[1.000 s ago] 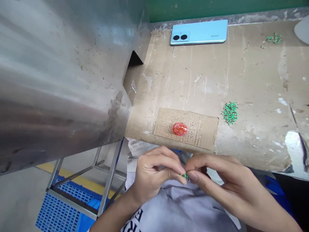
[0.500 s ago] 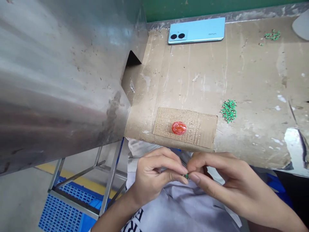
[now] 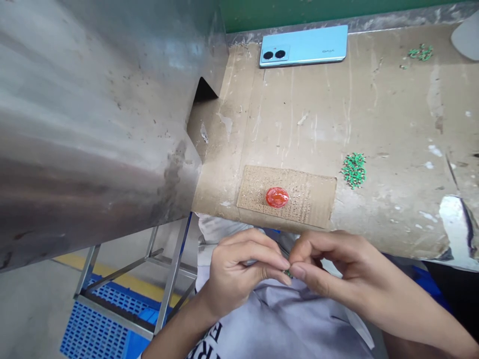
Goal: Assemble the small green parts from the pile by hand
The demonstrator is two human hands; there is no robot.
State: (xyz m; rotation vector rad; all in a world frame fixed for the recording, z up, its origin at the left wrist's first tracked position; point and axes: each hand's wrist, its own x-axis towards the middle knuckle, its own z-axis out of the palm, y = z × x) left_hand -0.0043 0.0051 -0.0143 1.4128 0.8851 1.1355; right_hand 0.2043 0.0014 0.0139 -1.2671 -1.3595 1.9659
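My left hand (image 3: 243, 271) pinches a tiny green piece (image 3: 287, 273) between thumb and fingertips, just off the table's front edge. From the other side my right hand (image 3: 329, 267) meets it, thumb and forefinger closed at the same spot; whether they grip the same piece or another is hidden. Beyond the hands, a shiny red oval object (image 3: 277, 197) rests on a speckled cardboard piece (image 3: 322, 199). Off to its right lies a pile of small green pieces with pale ends (image 3: 354, 170). A smaller group of such green pieces (image 3: 421, 53) is at the far right.
A light blue phone (image 3: 307, 46) lies face down at the back of the cardboard-covered table (image 3: 299, 109). A large metal housing (image 3: 112, 114) fills the left side. Below it stand a metal frame (image 3: 168, 289) and a blue perforated crate (image 3: 90, 319). A white object (image 3: 467, 37) shows at top right.
My right hand has shifted slightly up and left, its fingertips closing in on the left ones. Less of the green piece shows between them. The objects on the table keep their places.
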